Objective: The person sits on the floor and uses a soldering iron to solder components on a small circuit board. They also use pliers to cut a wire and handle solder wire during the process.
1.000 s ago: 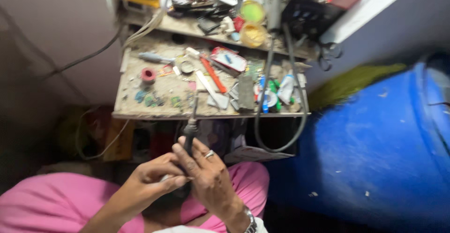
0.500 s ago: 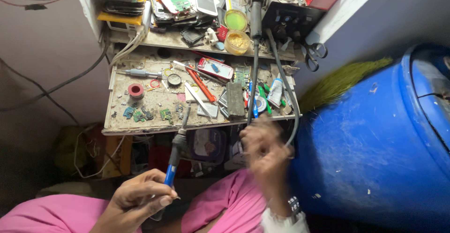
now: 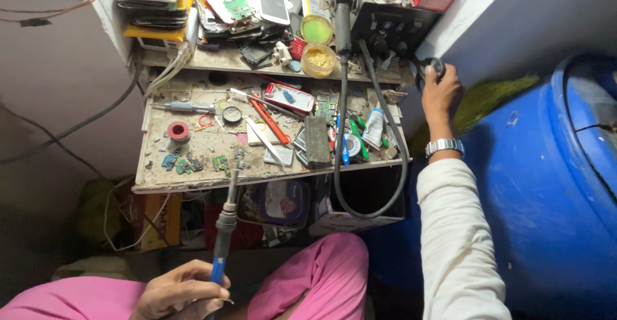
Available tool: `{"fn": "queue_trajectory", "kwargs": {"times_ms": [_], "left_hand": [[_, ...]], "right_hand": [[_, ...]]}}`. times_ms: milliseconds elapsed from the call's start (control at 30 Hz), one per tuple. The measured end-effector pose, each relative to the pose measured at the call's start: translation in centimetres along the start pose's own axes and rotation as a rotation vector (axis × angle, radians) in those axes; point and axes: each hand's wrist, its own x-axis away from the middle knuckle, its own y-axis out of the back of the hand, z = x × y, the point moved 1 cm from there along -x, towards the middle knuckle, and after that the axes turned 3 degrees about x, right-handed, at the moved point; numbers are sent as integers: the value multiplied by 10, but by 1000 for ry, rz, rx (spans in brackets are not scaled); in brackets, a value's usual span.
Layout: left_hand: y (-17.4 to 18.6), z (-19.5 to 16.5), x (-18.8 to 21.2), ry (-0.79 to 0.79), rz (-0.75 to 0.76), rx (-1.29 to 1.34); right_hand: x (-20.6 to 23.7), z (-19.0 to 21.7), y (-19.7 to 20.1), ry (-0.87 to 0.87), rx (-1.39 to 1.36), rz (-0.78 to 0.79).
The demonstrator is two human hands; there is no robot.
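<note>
Left fingers grip soldering iron | right fingers clutch black scissors | white tube on bench

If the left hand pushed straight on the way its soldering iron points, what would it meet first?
Probably the front edge of the cluttered wooden shelf. The left hand holds the soldering iron with its tip pointing up towards that edge, near small circuit-board scraps. Depth is unclear, so the tip might pass beneath the shelf.

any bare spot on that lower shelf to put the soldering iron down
Barest patch: the lower shelf front-left, between the red tape roll and the small green boards. Its right half, around the grey block and hose, is crowded.
</note>
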Motion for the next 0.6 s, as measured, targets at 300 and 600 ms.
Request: {"fn": "queue_trajectory", "kwargs": {"times_ms": [300,600], "left_hand": [[15,-1,7,21,-2,-56],[45,36,-14,985,44,346]], "right_hand": [[20,-12,-16,607,736,-218],[16,-23,-28,603,842,-192]]}}
